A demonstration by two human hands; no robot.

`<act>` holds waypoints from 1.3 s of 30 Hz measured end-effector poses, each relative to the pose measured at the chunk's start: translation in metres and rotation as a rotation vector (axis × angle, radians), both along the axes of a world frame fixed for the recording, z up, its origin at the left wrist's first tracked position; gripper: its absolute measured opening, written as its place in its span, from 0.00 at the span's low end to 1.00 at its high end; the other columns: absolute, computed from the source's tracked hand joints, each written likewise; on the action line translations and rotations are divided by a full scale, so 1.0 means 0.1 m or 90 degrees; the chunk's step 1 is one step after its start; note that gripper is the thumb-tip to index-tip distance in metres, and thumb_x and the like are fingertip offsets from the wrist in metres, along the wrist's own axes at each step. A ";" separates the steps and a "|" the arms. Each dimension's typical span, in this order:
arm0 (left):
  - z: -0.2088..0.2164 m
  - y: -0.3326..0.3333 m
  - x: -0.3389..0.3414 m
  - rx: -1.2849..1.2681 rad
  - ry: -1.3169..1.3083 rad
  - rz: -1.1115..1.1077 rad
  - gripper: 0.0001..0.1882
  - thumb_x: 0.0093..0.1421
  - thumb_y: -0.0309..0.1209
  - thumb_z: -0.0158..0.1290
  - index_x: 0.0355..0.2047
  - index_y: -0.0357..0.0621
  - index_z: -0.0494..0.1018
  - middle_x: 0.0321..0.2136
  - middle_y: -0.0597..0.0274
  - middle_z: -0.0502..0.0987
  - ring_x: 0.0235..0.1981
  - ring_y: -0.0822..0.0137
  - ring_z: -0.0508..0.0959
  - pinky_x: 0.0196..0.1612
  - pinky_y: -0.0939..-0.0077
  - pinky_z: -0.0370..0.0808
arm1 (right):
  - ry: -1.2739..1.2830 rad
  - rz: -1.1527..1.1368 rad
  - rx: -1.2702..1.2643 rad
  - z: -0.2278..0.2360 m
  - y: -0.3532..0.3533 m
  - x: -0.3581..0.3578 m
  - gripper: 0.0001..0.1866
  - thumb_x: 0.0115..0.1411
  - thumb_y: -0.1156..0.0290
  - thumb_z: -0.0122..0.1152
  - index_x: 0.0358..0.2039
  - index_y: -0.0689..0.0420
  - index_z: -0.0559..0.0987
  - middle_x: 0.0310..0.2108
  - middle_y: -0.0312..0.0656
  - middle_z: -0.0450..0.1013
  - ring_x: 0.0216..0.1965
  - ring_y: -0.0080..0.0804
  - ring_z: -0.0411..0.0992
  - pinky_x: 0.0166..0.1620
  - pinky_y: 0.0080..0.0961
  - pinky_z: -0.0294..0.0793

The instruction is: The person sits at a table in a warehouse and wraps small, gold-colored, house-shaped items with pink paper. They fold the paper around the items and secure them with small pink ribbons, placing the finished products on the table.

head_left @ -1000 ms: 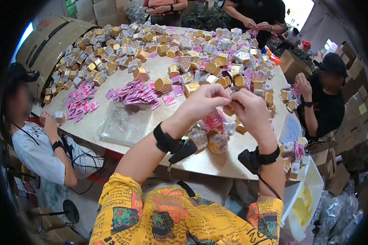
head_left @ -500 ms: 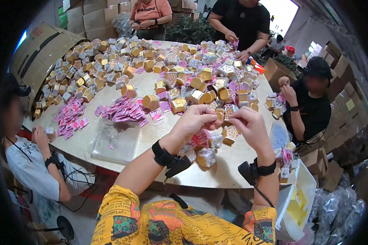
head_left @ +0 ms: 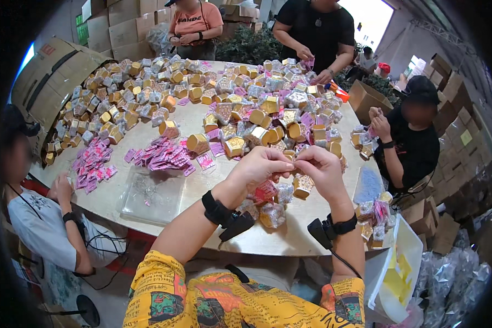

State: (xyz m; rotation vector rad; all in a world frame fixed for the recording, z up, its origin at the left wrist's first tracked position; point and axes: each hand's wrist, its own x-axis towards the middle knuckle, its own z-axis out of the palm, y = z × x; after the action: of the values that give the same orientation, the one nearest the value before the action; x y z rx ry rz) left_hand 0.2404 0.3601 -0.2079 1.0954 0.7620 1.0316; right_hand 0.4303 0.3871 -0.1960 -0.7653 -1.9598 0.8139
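Over the near part of the table, my left hand [head_left: 261,168] and my right hand [head_left: 322,168] meet with thumbs and fingers pinched. Whatever sits between the fingertips is too small to make out. Just under my left hand shows a pink printed packet [head_left: 266,191]; whether the fingers touch it I cannot tell. Below lie small bubble-wrapped boxes [head_left: 272,215], and a gold faceted box [head_left: 303,186] with a patterned top sits under my right hand. Beyond my hands spreads a heap of similar gold boxes [head_left: 259,135] mixed with pink packets.
Left of my left arm lie a shallow clear tray [head_left: 152,198] and two piles of pink packets [head_left: 161,156]. A white bin [head_left: 394,268] stands at the right table edge, near wrapped boxes [head_left: 374,214]. Co-workers sit or stand around the table; a large carton [head_left: 54,82] leans at far left.
My hands have drawn slightly closer together, the right one moving left, fingertips still pinched. The view has shifted a little. The person at left has lowered their hands slightly.
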 end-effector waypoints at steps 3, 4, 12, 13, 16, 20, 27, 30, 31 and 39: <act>-0.11 0.06 0.00 -0.029 -0.031 -0.019 0.05 0.53 0.28 0.58 0.26 0.39 0.76 0.20 0.65 0.75 0.20 0.79 0.72 0.23 0.89 0.65 | 0.098 0.054 -0.192 -0.07 0.02 0.02 0.05 0.53 0.77 0.60 0.29 0.65 0.78 0.27 0.38 0.74 0.26 0.23 0.71 0.29 0.19 0.70; -0.13 0.08 0.00 -0.035 -0.037 -0.029 0.05 0.53 0.27 0.58 0.26 0.39 0.76 0.20 0.66 0.75 0.20 0.79 0.72 0.23 0.89 0.65 | 0.128 0.075 -0.231 -0.12 0.05 0.04 0.05 0.53 0.78 0.60 0.30 0.65 0.78 0.27 0.39 0.74 0.26 0.23 0.71 0.29 0.19 0.71; -0.18 0.11 -0.04 -0.052 -0.079 -0.069 0.04 0.52 0.26 0.58 0.25 0.39 0.76 0.18 0.68 0.73 0.17 0.80 0.68 0.20 0.88 0.61 | 0.238 0.170 -0.367 -0.21 0.05 -0.03 0.08 0.51 0.81 0.60 0.34 0.65 0.79 0.27 0.39 0.74 0.25 0.22 0.70 0.29 0.18 0.70; -0.18 0.12 -0.05 -0.060 -0.078 -0.075 0.04 0.52 0.26 0.58 0.25 0.39 0.76 0.18 0.68 0.73 0.17 0.80 0.68 0.20 0.88 0.61 | 0.228 0.180 -0.351 -0.22 0.07 -0.02 0.08 0.51 0.80 0.60 0.33 0.65 0.79 0.26 0.39 0.73 0.25 0.22 0.70 0.29 0.18 0.69; -0.25 0.15 -0.07 -0.074 -0.069 -0.092 0.05 0.53 0.26 0.58 0.28 0.38 0.76 0.19 0.67 0.73 0.18 0.80 0.67 0.20 0.89 0.61 | 0.186 0.191 -0.294 -0.24 0.12 0.01 0.05 0.52 0.80 0.59 0.32 0.63 0.79 0.24 0.36 0.72 0.24 0.21 0.69 0.28 0.17 0.69; -0.28 0.15 -0.06 -0.092 -0.088 -0.092 0.06 0.53 0.28 0.57 0.30 0.39 0.75 0.21 0.68 0.73 0.19 0.81 0.68 0.21 0.89 0.61 | 0.175 0.176 -0.240 -0.28 0.13 -0.01 0.02 0.54 0.78 0.59 0.29 0.61 0.76 0.23 0.34 0.71 0.24 0.19 0.68 0.28 0.16 0.68; -0.43 0.10 -0.17 -0.001 0.020 0.117 0.07 0.56 0.30 0.54 0.28 0.39 0.73 0.21 0.67 0.73 0.24 0.75 0.72 0.31 0.82 0.69 | 0.368 -0.252 -0.221 -0.49 0.34 0.30 0.01 0.57 0.78 0.54 0.28 0.60 0.73 0.24 0.34 0.68 0.24 0.20 0.65 0.27 0.16 0.65; -0.36 -0.03 -0.13 -0.088 -0.340 0.150 0.07 0.57 0.27 0.51 0.30 0.35 0.74 0.26 0.64 0.74 0.30 0.75 0.74 0.39 0.80 0.72 | -0.064 -0.140 0.187 -0.48 -0.13 0.04 0.03 0.52 0.79 0.57 0.29 0.61 0.74 0.23 0.40 0.69 0.24 0.30 0.69 0.27 0.23 0.66; -0.34 -0.05 -0.08 0.017 -0.250 0.134 0.07 0.57 0.27 0.51 0.32 0.34 0.74 0.27 0.63 0.75 0.31 0.75 0.74 0.39 0.80 0.71 | -0.057 -0.088 0.245 -0.43 -0.28 -0.10 0.04 0.51 0.80 0.57 0.29 0.61 0.73 0.24 0.43 0.68 0.25 0.34 0.69 0.28 0.24 0.66; -0.48 -0.09 0.08 0.201 0.021 0.155 0.09 0.61 0.28 0.49 0.36 0.37 0.75 0.22 0.70 0.74 0.21 0.82 0.71 0.24 0.90 0.67 | 0.110 -0.156 -0.056 -0.41 -0.26 -0.24 0.05 0.58 0.78 0.52 0.35 0.63 0.74 0.29 0.37 0.70 0.28 0.20 0.68 0.31 0.19 0.68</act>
State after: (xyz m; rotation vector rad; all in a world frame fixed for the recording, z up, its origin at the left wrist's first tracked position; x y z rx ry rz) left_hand 0.2488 0.3506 -0.2562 1.3133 0.7899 1.3771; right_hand 0.4064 0.3612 -0.2369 -0.9335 -1.6484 0.7939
